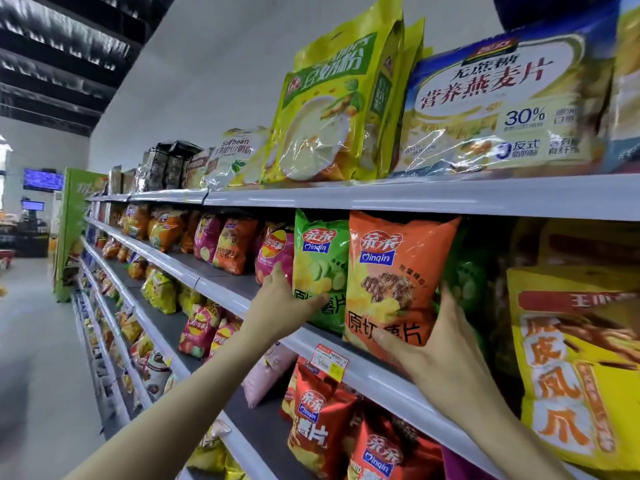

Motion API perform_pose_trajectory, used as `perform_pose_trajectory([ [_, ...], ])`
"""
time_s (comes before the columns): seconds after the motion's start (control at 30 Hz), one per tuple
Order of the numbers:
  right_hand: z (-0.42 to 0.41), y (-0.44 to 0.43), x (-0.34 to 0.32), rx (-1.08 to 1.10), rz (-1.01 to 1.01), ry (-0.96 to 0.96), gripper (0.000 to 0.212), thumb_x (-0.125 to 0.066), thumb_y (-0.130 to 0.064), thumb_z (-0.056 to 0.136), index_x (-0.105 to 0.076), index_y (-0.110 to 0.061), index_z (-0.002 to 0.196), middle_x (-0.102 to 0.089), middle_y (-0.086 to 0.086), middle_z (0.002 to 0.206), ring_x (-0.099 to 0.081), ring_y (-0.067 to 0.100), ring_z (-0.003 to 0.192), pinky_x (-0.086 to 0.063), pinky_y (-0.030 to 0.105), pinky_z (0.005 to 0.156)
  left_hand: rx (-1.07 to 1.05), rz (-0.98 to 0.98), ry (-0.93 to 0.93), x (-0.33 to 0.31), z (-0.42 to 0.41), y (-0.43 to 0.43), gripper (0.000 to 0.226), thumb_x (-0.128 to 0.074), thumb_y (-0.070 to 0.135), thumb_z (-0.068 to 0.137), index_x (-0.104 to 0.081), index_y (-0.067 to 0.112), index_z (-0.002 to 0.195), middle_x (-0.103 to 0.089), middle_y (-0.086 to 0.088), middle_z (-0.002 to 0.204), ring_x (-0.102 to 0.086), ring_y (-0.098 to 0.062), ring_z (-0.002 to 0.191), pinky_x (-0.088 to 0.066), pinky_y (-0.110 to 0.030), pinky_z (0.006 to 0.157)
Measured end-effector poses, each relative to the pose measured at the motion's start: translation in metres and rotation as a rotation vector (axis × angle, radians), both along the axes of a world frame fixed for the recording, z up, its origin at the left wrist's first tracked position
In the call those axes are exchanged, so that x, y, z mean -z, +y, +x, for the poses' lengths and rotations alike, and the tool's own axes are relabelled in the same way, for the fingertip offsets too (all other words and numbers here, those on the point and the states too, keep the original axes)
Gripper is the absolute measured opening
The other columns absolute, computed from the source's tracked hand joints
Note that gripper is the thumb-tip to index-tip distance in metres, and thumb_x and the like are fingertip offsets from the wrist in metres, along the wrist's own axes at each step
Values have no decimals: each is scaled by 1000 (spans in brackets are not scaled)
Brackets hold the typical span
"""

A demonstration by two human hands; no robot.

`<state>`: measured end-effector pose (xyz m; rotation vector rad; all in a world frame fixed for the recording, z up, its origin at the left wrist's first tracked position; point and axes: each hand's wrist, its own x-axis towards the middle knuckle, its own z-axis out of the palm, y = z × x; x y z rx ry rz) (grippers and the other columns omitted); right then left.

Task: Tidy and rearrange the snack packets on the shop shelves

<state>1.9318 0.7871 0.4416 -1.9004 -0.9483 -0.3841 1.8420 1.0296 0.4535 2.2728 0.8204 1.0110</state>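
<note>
So right now you've got both hands up on the second shelf (363,370) from the top, working the two Qinqin bags that stand side by side at its front edge. Your right hand (446,351) is cupped under the bottom right corner of the orange Qinqin chip bag (391,275), thumb across the front and the other fingers wrapped up behind at about 3 o'clock of the bag, so it's clamped on that corner. Looks to me like you're holding it low so you can stand it upright and square it to the lip without crushing the chips.

Your left hand (287,299) is pressed on the green Qinqin chip bag (320,268) just to the 9 o'clock side of the orange one, thumb lying over the front, the rest of the fingers tucked into the gap between it and the pink Lay's bag (275,254). They're spread rather than pinching, more of a steadying push than a proper grip.

The two bags are touching edge to edge, tops tucked just under the shelf above. My guess is you're lining the pair up flush. Over at 3 o'clock there's a dark gap behind and a big yellow chicken-feet bag (575,368) hanging out front, so watch your elbow there.
</note>
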Motion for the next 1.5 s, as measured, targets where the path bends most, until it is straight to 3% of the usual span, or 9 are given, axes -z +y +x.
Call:
perform_pose_trajectory([
  [0.17,1,12,1,10,41,40,132,-71,-89,53,-3,-47,157,-42,-16,152,-51,17,134,-50,53,105,121,-175,-132,-1,28,29,150,-78,96,37,-27,18,154,-55,-7,149,-61,-29,129,-53,-49,106],
  [0.27,1,20,2,43,78,46,125,-73,-87,55,-7,-51,155,-44,-19,147,-54,13,128,-51,48,102,268,-260,-265,6,39,42,85,-96,55,65,-44,29,127,-65,5,124,-68,-9,106,-58,-27,89],
  [0.37,1,27,1,68,158,66,110,-76,-85,59,-18,-54,148,-59,-25,131,-62,2,114,-53,35,90,352,-201,-340,11,47,59,89,-93,48,72,-38,29,139,-65,18,115,-67,2,99,-53,-16,76],
  [0.47,-2,33,-7,84,235,118,90,-81,-72,61,-31,-57,134,-70,-33,102,-68,-12,89,-49,18,74,385,-193,-358,4,52,74,99,-90,61,70,-41,28,150,-71,17,113,-70,-1,102,-60,-32,89],
  [0.57,-4,40,-9,120,292,136,86,-83,-72,61,-39,-54,133,-69,-39,95,-71,-9,83,-58,29,76,334,-145,-354,-6,54,93,98,-81,84,60,-48,39,141,-73,15,112,-69,-16,112,-55,-44,102],
  [0.73,-10,51,-10,137,367,170,95,-81,-82,51,-49,-49,134,-77,-22,104,-77,9,90,-60,48,88,401,-146,-410,-25,43,124,78,-86,71,63,-62,34,128,-74,15,105,-72,-8,98,-58,-35,86],
  [0.97,-12,88,-9,116,378,167,68,-84,-77,58,-57,-53,116,-79,-15,102,-78,13,90,-60,47,89,398,-59,-388,-21,9,158,72,-88,62,69,-62,37,132,-73,21,98,-66,13,83,-45,-13,69],
  [1.37,6,194,-21,61,291,178,40,-84,-47,83,-54,-48,109,-73,-20,107,-71,5,98,-58,40,93,305,-105,-453,8,-56,217,97,-90,72,55,-56,36,138,-73,17,100,-68,0,89,-50,-24,71],
  [1.5,23,211,-16,71,218,204,40,-84,-57,76,-55,-52,103,-73,-15,112,-73,13,101,-58,46,95,315,-126,-490,18,-66,223,102,-85,78,46,-54,40,136,-72,19,104,-72,-7,93,-58,-39,84],
])
